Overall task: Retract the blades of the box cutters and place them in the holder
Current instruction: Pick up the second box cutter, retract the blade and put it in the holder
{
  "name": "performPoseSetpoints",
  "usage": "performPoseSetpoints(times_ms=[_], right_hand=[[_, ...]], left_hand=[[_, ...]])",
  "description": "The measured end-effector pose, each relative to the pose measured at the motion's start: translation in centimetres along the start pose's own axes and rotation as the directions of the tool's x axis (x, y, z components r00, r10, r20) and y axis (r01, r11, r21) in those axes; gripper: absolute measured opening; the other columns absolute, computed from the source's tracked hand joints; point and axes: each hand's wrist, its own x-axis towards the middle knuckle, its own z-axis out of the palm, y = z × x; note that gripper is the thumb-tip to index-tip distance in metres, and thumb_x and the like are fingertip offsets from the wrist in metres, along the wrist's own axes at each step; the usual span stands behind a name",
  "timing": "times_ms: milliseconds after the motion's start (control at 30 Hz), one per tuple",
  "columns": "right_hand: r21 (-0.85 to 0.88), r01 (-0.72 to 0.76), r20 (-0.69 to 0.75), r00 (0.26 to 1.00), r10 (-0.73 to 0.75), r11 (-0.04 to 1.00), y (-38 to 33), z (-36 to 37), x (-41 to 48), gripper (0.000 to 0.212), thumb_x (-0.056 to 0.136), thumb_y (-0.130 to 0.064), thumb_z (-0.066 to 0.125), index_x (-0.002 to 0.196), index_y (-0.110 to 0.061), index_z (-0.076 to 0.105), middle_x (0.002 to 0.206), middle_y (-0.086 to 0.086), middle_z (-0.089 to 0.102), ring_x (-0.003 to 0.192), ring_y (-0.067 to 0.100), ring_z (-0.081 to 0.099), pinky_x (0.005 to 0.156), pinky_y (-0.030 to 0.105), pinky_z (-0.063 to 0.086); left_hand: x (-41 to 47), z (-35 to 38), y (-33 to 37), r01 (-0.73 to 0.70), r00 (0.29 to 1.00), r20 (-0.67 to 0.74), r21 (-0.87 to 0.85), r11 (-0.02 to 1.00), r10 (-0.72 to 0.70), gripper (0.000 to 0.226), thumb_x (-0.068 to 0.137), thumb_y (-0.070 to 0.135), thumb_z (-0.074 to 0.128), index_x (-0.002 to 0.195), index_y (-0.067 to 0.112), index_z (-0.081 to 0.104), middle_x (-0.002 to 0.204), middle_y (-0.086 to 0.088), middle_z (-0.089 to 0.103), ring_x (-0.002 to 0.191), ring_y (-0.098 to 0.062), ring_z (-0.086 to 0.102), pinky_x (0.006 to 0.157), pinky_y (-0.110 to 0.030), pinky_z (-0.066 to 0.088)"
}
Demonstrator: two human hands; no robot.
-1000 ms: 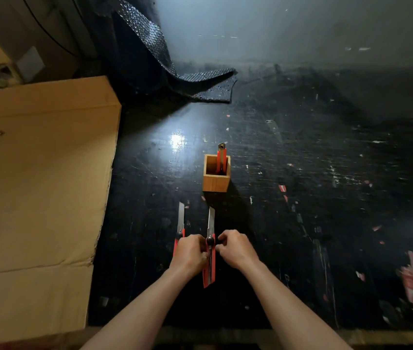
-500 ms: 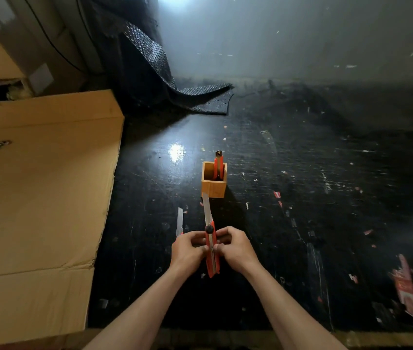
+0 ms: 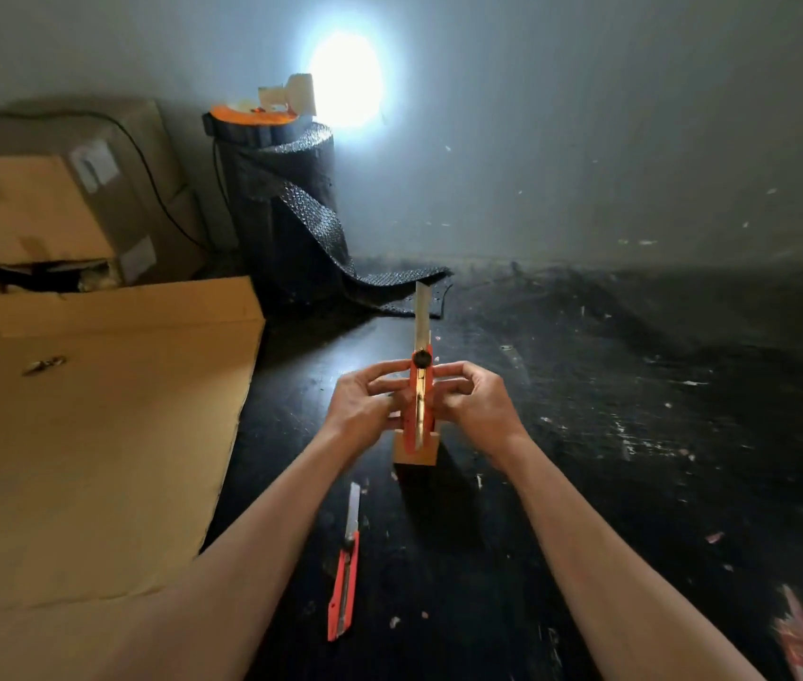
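Observation:
I hold an orange box cutter point(image 3: 420, 400) upright in front of me, its long steel blade fully out and pointing up. My left hand point(image 3: 365, 407) grips its left side and my right hand point(image 3: 475, 405) grips its right side. Behind and below the cutter, the small wooden holder point(image 3: 414, 454) stands on the black table, mostly hidden by my hands. A second orange box cutter point(image 3: 344, 572) lies flat on the table nearer to me, blade extended away from me.
Flat cardboard point(image 3: 85, 435) covers the table's left side, with cardboard boxes point(image 3: 46, 204) behind it. A roll of black bubble wrap point(image 3: 286, 208) stands at the back against the wall. Paper scraps litter the black table point(image 3: 635, 435).
Both hands have lifted the box cutter off the table and raised it upright in front of the holder. The view has tilted up. The other cutter stays on the table.

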Motion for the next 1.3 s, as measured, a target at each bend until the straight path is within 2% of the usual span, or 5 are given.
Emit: performPoseSetpoints(times_ms=[133, 433, 600, 1000, 1300], right_hand=[[-0.107, 0.143, -0.041, 0.988, -0.148, 0.984, -4.2, -0.3, 0.9, 0.034, 0.090, -0.007, 0.072, 0.122, -0.013, 0.060, 0.099, 0.008, 0.075, 0.085, 0.021, 0.077, 0.076, 0.038, 0.064], [-0.451, 0.380, -0.089, 0.881, -0.464, 0.808, -10.2, -1.1, 2.2, 0.019, 0.099, -0.023, 0.061, 0.118, -0.025, 0.065, 0.115, -0.002, 0.072, 0.101, 0.015, 0.068, 0.088, 0.033, 0.058], [-0.454, 0.393, -0.063, 0.881, -0.469, 0.799, -10.9, -1.6, 2.1, 0.020, 0.097, -0.019, 0.064, 0.116, -0.023, 0.069, 0.113, -0.005, 0.073, 0.101, 0.011, 0.067, 0.090, 0.031, 0.058], [-0.411, 0.350, 0.000, 0.923, -0.384, 0.842, -9.5, -1.7, 1.0, 0.018, 0.091, -0.022, 0.071, 0.107, -0.029, 0.071, 0.108, -0.010, 0.074, 0.102, 0.011, 0.070, 0.095, 0.042, 0.058], [-0.427, 0.311, -0.010, 0.937, -0.348, 0.849, -7.8, -1.7, 0.8, 0.019, 0.090, -0.026, 0.073, 0.108, -0.031, 0.070, 0.100, -0.026, 0.068, 0.094, -0.004, 0.065, 0.081, 0.010, 0.043]], left_hand=[[0.6, 0.2, 4.0, -0.106, 0.994, -0.007, 0.017, 0.994, 0.106, 0.038, 0.088, -0.009, 0.071, 0.121, 0.009, 0.071, 0.106, -0.018, 0.079, 0.091, -0.031, 0.079, 0.078, -0.048, 0.065], [0.6, 1.8, 9.6, -0.242, 0.970, -0.024, 0.015, 0.970, 0.242, 0.035, 0.088, -0.018, 0.066, 0.117, 0.001, 0.072, 0.082, -0.006, 0.081, 0.070, -0.019, 0.080, 0.061, -0.033, 0.066], [0.7, 2.0, 10.5, -0.245, 0.969, -0.029, -0.020, 0.969, 0.244, 0.034, 0.089, -0.016, 0.065, 0.118, 0.001, 0.072, 0.077, 0.001, 0.081, 0.066, -0.014, 0.079, 0.054, -0.024, 0.060], [1.9, 1.1, 11.7, -0.178, 0.983, 0.012, -0.109, 0.978, 0.180, 0.035, 0.088, -0.011, 0.068, 0.103, 0.019, 0.079, 0.101, -0.011, 0.081, 0.090, -0.028, 0.080, 0.070, -0.038, 0.066], [2.3, 1.8, 11.6, -0.224, 0.972, -0.075, 0.010, 0.975, 0.224, 0.034, 0.090, -0.009, 0.069, 0.119, 0.007, 0.075, 0.090, -0.002, 0.083, 0.079, -0.020, 0.081, 0.059, -0.028, 0.063]])
